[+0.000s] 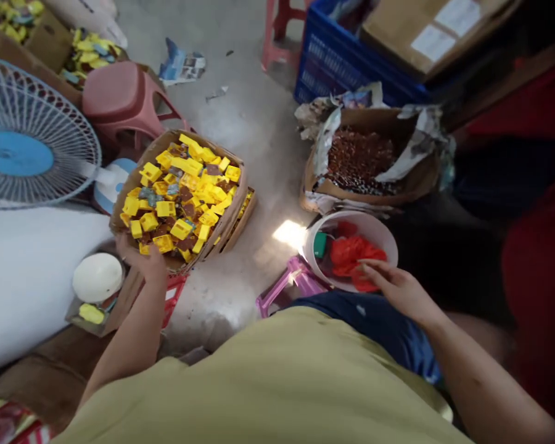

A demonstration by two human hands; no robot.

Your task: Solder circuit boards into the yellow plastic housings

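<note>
I'm pinching likely light, limp red sheeting by its edge with the right hand, left hand resting spread-fingered against the carton.

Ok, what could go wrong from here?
The box is heaped, so yellow parts could spill if the left grip at its near edge jolts it. The fan stands close to the box and might get bumped. With the right grip at the red bundle in the bucket, the green item could get dragged out.
</note>
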